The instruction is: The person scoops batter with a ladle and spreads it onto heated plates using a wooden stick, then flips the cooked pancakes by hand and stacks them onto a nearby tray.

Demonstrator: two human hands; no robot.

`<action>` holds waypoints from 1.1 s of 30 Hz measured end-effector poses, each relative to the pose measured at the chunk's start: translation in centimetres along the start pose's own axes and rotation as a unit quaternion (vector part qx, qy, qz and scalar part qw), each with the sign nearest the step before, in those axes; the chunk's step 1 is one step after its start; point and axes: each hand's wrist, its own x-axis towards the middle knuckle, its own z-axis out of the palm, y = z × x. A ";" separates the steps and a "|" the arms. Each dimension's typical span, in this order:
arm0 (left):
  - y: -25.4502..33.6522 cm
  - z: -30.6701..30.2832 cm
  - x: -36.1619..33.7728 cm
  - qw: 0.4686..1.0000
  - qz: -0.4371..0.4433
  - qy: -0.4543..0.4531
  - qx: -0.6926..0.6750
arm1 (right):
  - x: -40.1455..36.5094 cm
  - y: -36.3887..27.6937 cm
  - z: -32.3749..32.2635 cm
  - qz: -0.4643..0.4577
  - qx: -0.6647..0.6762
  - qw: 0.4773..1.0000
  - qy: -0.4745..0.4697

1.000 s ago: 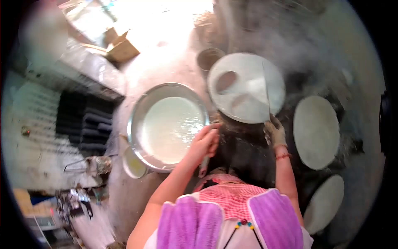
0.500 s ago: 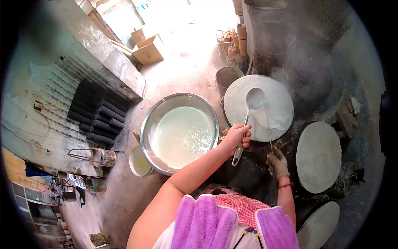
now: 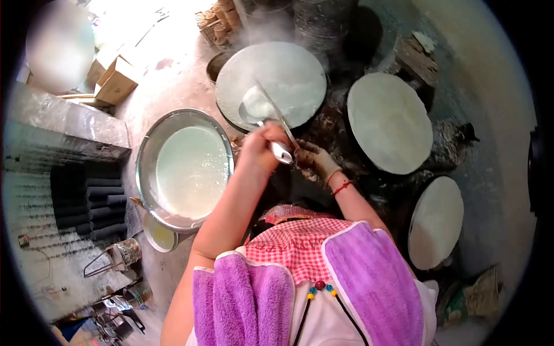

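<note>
My left hand [image 3: 264, 145] is closed around the handle of a metal ladle [image 3: 258, 108], whose bowl is over the near part of a round pale griddle [image 3: 288, 63]. Right beside it, my right hand [image 3: 316, 161], in a soiled glove, grips a long thin blade-like tool [image 3: 273, 106]. That tool slants up across the griddle, its far end close to the ladle's bowl. Left of my hands stands a wide metal basin [image 3: 140, 168] of milky white liquid [image 3: 193, 167].
Two more round pale griddles, a larger one [image 3: 389, 124] and a lower one [image 3: 437, 222], stand at my right. A small tub [image 3: 164, 239] of yellowish liquid sits beside the basin. Black cylinders [image 3: 98, 202] are stacked by the left wall. A cardboard box [image 3: 117, 81] lies farther back. Steam rises behind the first griddle.
My view has turned right, so the griddle and basin appear farther left. My hands have come closer together, and the ladle has moved toward the griddle's near edge.
</note>
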 end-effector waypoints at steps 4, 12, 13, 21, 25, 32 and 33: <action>2.3 0.4 -5.2 0.948 -0.159 -0.191 -0.198 | -4.6 -4.6 -0.5 -0.102 -0.019 0.993 0.049; 6.9 4.1 -11.9 0.989 -0.020 -0.132 0.068 | -0.9 0.9 3.2 -0.049 -0.498 0.865 0.036; 8.0 4.8 -13.2 0.986 -0.032 -0.137 0.086 | 0.6 3.5 1.6 -0.161 -0.520 0.839 0.021; 17.0 4.5 -22.5 0.967 -0.006 -0.134 0.218 | -6.2 6.9 2.4 -0.201 -0.483 0.843 0.126; 22.0 1.2 -22.4 0.989 -0.076 0.000 0.127 | -10.0 10.0 3.8 -0.231 -0.437 0.851 0.177; 17.4 -4.4 -22.5 0.990 -0.130 -0.043 0.029 | -24.1 14.9 -4.2 -0.245 -0.363 0.704 0.559; 16.3 -4.5 -22.2 0.989 -0.142 -0.041 0.030 | -24.7 14.1 -3.8 -0.234 -0.447 0.645 0.575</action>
